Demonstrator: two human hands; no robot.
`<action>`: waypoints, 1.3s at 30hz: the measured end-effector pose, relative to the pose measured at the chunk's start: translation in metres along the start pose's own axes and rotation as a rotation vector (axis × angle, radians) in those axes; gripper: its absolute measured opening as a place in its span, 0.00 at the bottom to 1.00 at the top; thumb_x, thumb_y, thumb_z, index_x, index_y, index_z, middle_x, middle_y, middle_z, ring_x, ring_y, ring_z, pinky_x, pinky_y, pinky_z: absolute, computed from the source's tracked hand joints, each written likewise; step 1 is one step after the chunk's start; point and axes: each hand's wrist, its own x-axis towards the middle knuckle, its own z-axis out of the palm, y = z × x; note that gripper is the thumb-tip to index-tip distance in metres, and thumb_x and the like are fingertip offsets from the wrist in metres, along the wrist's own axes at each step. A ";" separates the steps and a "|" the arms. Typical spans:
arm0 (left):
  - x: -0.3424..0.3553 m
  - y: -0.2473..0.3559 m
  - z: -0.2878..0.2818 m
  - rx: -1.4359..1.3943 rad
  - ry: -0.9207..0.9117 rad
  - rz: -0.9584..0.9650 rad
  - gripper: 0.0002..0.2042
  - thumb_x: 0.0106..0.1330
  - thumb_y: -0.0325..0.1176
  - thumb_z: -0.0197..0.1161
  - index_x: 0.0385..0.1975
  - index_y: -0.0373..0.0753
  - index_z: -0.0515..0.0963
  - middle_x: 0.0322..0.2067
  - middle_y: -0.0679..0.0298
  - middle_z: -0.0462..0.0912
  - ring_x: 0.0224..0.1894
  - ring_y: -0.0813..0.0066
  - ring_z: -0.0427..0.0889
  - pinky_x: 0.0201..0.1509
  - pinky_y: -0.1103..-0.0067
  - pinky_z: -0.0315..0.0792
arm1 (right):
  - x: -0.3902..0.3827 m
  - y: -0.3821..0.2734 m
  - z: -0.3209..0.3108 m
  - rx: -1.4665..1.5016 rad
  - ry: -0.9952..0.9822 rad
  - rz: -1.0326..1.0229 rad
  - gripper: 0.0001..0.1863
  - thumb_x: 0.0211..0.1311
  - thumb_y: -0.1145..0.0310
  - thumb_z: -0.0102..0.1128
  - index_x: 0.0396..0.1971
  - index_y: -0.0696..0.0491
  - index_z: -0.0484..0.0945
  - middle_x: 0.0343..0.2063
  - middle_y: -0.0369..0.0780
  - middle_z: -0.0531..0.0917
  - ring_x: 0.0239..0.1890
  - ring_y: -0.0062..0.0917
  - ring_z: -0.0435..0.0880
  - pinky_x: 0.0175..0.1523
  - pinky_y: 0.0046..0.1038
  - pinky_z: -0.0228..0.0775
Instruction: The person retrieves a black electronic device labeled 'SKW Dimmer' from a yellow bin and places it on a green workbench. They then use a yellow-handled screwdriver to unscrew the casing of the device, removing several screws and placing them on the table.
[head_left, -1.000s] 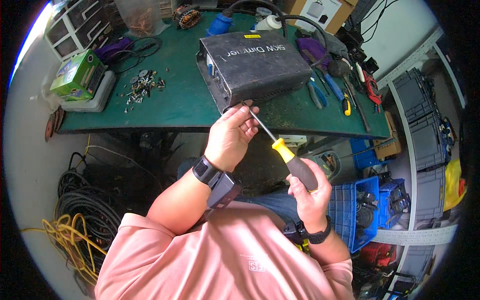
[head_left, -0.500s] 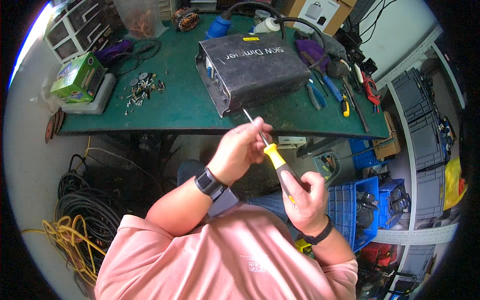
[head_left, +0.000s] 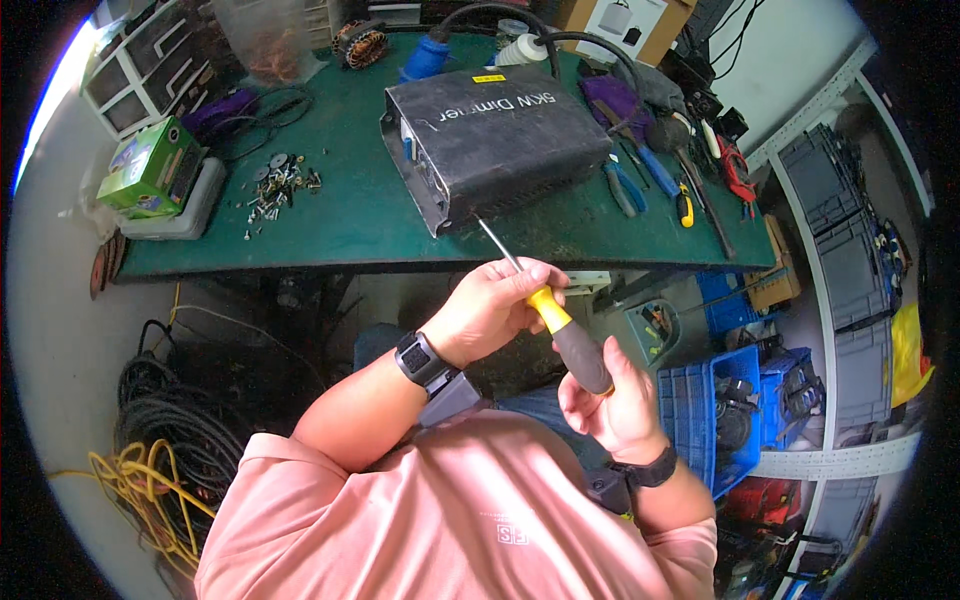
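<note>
A screwdriver (head_left: pixel 580 355) with a yellow and dark grey handle points up and away from me. Its tip meets the near face of a black metal box (head_left: pixel 510 125), close to the lower left corner. My left hand (head_left: pixel 492 312) is closed round the shaft and the yellow collar. At the butt of the handle, my right hand (head_left: pixel 622 412) is open, its thumb raised and fingers spread beside the grip. Whether the palm touches the butt cannot be made out. The box rests on a green-topped workbench (head_left: pixel 340 225).
Loose screws and washers (head_left: pixel 277 188) lie left of the box. Right of it are blue-handled pliers (head_left: pixel 625 188), a yellow-and-black cutter (head_left: pixel 685 205) and red-handled pliers (head_left: pixel 738 175). A green carton (head_left: pixel 150 170) stands at the left. Blue crates (head_left: pixel 735 420) and coiled cables (head_left: pixel 170 410) flank me below.
My right hand has loosened from the screwdriver's handle, its fingers opening. The left hand still grips near the collar, and the box appears slightly farther left in the picture.
</note>
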 end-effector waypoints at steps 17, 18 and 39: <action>0.014 0.021 -0.020 -0.335 0.443 0.239 0.16 0.67 0.41 0.50 0.45 0.36 0.74 0.34 0.63 0.80 0.38 0.68 0.76 0.46 0.73 0.70 | 0.002 0.004 0.008 -0.573 0.303 -0.520 0.25 0.64 0.55 0.56 0.52 0.59 0.69 0.34 0.38 0.76 0.31 0.19 0.74 0.39 0.21 0.69; 0.015 0.020 -0.020 -0.336 0.454 0.243 0.16 0.67 0.41 0.50 0.44 0.36 0.74 0.34 0.63 0.80 0.38 0.68 0.76 0.46 0.73 0.70 | 0.004 0.008 0.004 -0.702 0.326 -0.610 0.23 0.64 0.59 0.56 0.52 0.59 0.69 0.35 0.40 0.76 0.32 0.20 0.74 0.39 0.24 0.69; 0.016 0.021 -0.011 -0.360 0.548 0.281 0.16 0.64 0.38 0.47 0.41 0.33 0.75 0.31 0.60 0.80 0.33 0.66 0.76 0.43 0.71 0.70 | 0.015 0.002 0.015 -1.369 0.328 -1.131 0.23 0.50 0.71 0.65 0.48 0.59 0.70 0.33 0.44 0.73 0.35 0.31 0.74 0.38 0.28 0.68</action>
